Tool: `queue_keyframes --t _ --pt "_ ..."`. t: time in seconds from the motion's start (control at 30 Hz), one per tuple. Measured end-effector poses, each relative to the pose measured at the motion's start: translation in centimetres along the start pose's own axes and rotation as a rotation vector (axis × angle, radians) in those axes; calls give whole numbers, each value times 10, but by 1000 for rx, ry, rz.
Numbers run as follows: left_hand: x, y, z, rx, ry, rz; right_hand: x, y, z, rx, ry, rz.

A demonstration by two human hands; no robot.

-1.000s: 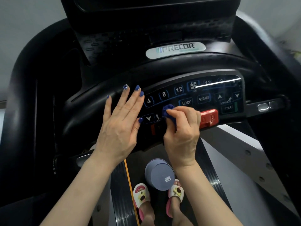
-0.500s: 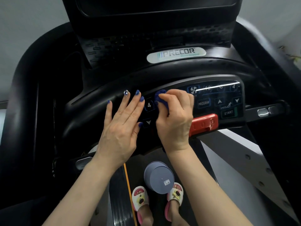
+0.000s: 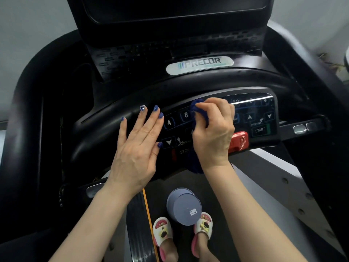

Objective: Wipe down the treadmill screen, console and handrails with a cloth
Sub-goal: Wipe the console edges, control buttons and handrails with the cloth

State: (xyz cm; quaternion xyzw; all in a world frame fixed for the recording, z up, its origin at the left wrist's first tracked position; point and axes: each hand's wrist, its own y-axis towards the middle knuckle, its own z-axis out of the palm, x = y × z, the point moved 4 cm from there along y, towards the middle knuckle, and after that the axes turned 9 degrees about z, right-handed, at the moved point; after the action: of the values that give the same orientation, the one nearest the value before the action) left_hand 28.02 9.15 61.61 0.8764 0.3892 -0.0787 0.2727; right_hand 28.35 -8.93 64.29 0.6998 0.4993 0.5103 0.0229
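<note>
A: What does the cloth [image 3: 198, 112] look like?

B: Deep blue, bunched into a wad. One lump pokes out above the fingertips, and a tail of it hangs below the wrist, past the lower edge of the console [image 3: 217, 118].

A: And who has it?

B: The right hand [image 3: 213, 133], with fingers curled round it and thumb pinching the top, pressing it against the button panel beside the "8" key.

A: The other hand?

B: The left hand [image 3: 139, 146] lies flat, fingers straight and slightly spread, resting on the black moulding just left of the panel. Its nails are painted blue, one with a gem.

A: How does the console itself look?

B: Glossy black, curved, with blue-outlined keys marked 4, 8 and 12, arrow buttons, a START button [image 3: 260, 130] and a red safety clip [image 3: 238, 141] touching the right hand's edge. A streak of glare crosses the upper right.

A: Anything above?

B: The dark screen [image 3: 175, 8], and below it a silver PRECOR badge [image 3: 200, 64].

A: And below?

B: A grey-blue tub [image 3: 184, 206] stands on the belt between two slippered feet.
</note>
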Motion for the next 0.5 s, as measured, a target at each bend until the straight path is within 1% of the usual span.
queue_keyframes --t 0.07,0.17,0.23,0.33,0.5 --pt "-4 4 -3 11 22 20 2 -4 0 4 -12 2" --pt "-12 12 0 37 39 51 -2 -11 -5 93 -79 -79" --pt "-14 14 4 56 46 49 -6 -12 -9 107 -123 -129" --pt "-13 13 7 66 45 38 -6 -9 -7 104 -105 -162" --pt "-12 14 4 74 39 48 -15 -13 -18 194 -95 -258"
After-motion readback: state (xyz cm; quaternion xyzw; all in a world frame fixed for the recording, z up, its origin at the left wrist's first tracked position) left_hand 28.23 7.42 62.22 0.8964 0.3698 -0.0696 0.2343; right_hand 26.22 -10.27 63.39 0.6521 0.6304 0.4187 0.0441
